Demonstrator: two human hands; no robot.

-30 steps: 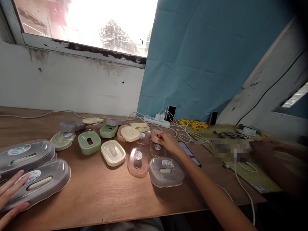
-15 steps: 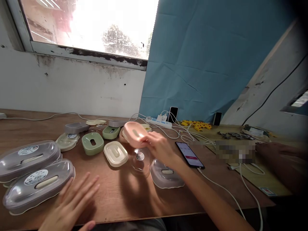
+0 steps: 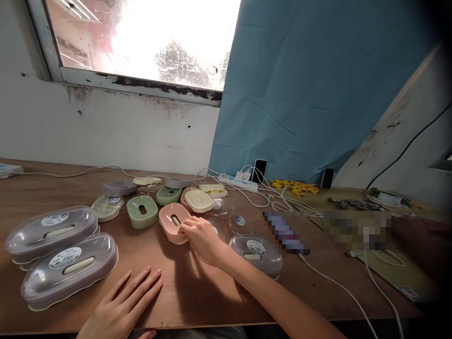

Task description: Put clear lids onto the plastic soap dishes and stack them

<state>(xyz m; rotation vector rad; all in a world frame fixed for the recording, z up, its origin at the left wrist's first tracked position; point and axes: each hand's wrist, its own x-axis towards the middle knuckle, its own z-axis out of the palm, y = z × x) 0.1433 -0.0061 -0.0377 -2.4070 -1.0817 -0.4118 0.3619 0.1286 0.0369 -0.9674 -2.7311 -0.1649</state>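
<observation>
My right hand (image 3: pixel 201 238) grips the right rim of a pink oval plastic box (image 3: pixel 170 230) with a slot in its floor. A cream strip shows through that slot, and a cream edge peeks out beneath the box's near side. Fingers stretched out, my left hand (image 3: pixel 122 301) rests on the table's near edge and holds nothing. Left of the pink box stands a green box (image 3: pixel 141 212) with a similar slot. Behind the pink box, a cream lid-like piece (image 3: pixel 198 200) lies on another pink box. Clear covers (image 3: pixel 218 230) lie partly hidden behind my right hand.
Two long grey boxes with clear covers (image 3: pixel 70 266) stand at the left; a shorter one (image 3: pixel 256 254) sits right of my forearm. Further right are a phone (image 3: pixel 286 233) and white cables (image 3: pixel 339 282). A power strip (image 3: pixel 238 182) lies by the wall. A blurred-out area and a dark sleeve appear far right.
My right hand has lowered the pink box leftward and toward me, onto the spot of the cream piece, which it now covers. My left hand has settled flatter on the table. The view has shifted slightly.
</observation>
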